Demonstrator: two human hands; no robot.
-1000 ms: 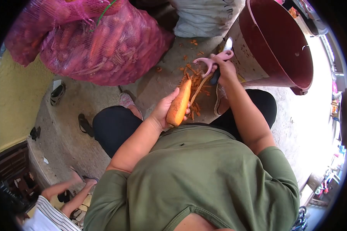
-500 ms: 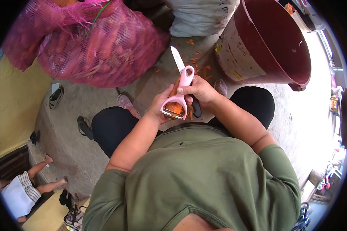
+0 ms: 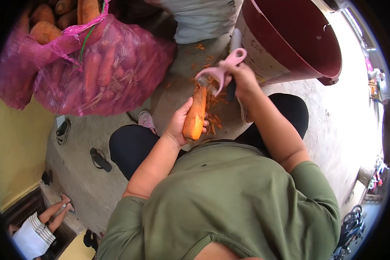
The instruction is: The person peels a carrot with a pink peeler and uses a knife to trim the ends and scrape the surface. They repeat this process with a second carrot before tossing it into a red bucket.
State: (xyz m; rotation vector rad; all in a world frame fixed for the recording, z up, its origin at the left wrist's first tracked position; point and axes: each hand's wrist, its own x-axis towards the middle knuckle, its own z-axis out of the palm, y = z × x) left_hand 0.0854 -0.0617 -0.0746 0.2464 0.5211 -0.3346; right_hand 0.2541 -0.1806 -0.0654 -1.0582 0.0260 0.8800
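My left hand [image 3: 177,124] is wrapped round a partly peeled carrot [image 3: 196,116], its thick end toward me and its tip pointing away. In my right hand [image 3: 245,82] is a pink Y-shaped peeler [image 3: 224,66], blurred by motion, with its head over the carrot's far tip. The same hand also holds a knife [image 3: 235,40]; its pale blade sticks out past the peeler and its dark handle shows below the fingers. Orange peelings [image 3: 214,123] lie on the floor beneath both hands.
A pink mesh sack [image 3: 104,73] full of carrots stands at the front left. A white sack [image 3: 203,21] is ahead, and a large dark red bucket [image 3: 268,60] stands at the front right. A black slipper [image 3: 100,159] lies left. Another person's legs [image 3: 54,214] show at the lower left.
The peeler has moved away from me, from the carrot's near end to its far tip. My right hand has shifted right, apart from my left. The view has turned slightly.
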